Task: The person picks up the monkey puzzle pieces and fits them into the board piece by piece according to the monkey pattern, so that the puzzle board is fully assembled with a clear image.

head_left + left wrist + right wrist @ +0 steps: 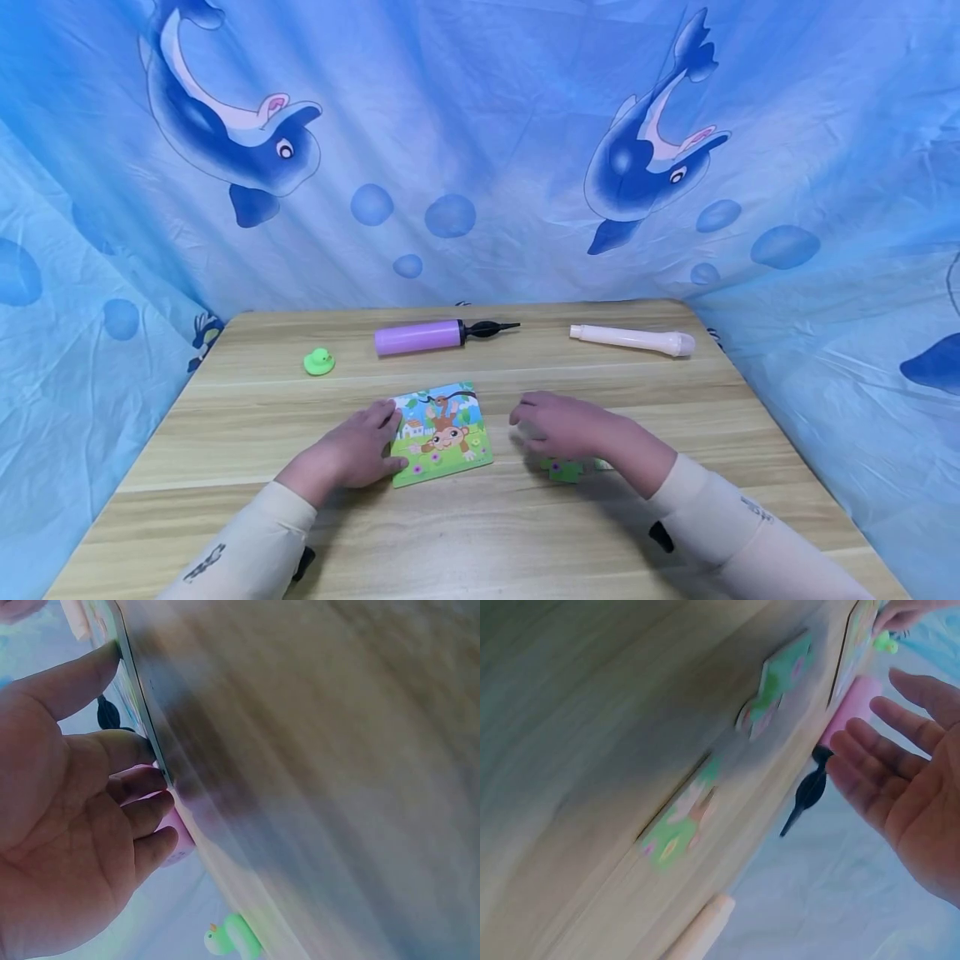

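A square monkey-picture board (pixel 442 437) lies flat on the wooden table, tilted slightly. My left hand (pixel 352 446) touches its left edge, thumb toward the near corner and fingers farther up; in the left wrist view the fingers (pixel 124 750) meet the board's thin edge. To the right, my right hand (pixel 566 429) hovers with fingers loosely bent and nothing in them. Below it are green puzzle pieces (pixel 564 471), partly hidden by the hand and forearm. The right wrist view shows one green piece group (pixel 780 679) and another patterned piece (pixel 679 817) lying on the table.
Behind the board lies a purple hand pump (pixel 420 337) with a black nozzle. A green toy duck (pixel 318 362) sits at the back left, and a pale toy microphone (pixel 630 338) at the back right. Blue dolphin-print curtains (pixel 480 150) surround the table (pixel 247 433).
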The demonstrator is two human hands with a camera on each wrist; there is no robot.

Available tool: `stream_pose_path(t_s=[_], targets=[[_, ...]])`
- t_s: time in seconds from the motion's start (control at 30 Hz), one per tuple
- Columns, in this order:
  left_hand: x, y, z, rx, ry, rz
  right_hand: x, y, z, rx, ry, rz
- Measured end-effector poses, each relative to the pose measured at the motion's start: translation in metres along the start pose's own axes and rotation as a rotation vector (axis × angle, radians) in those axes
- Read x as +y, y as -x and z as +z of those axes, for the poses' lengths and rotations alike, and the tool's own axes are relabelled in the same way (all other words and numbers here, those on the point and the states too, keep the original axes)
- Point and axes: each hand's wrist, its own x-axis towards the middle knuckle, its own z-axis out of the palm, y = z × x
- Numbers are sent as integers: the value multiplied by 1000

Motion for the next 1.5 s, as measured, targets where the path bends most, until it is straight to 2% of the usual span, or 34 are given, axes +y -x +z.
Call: stream_pose_path(t_s=[0.23, 0.33, 0.67, 1.0, 1.27, 1.5], targets=[[1, -1, -1, -10, 25, -27, 10, 17, 7, -174, -14, 199], [2, 0, -1, -6, 30, -26, 11, 19, 13, -186, -28, 200], [2, 1, 0, -6, 42, -29, 5, 16, 21, -94, -8, 98], [1, -2, 3, -2, 40, -30, -4, 5, 23, -75, 5, -9], [2, -1, 2, -8, 50, -35, -15, -14, 22, -21, -36, -89], [1, -1, 2, -4, 46, -38, -36, -39, 14, 15, 10, -180]])
